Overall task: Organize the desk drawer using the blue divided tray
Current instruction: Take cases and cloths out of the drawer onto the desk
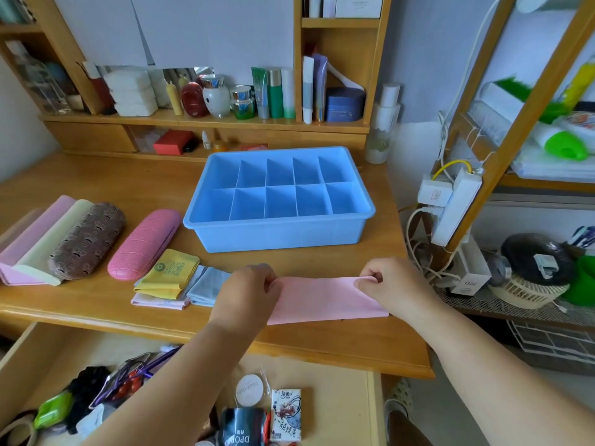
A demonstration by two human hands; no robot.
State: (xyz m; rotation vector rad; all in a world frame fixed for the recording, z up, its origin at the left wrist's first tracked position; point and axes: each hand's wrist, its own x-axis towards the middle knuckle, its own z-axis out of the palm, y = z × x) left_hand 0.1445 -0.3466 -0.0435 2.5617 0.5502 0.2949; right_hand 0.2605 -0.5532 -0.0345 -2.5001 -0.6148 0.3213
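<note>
While both hands pinch pink cloth (322,299) | blue tray (277,235): 10 compartments bare

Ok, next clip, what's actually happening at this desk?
A person is folding a pink cloth on the desk, with the left hand and the right hand each pinching one end. The blue tray sits just behind it, every compartment empty. Eyeglass cases and folded cloths lie to the left, and the open drawer below holds loose clutter.
</note>
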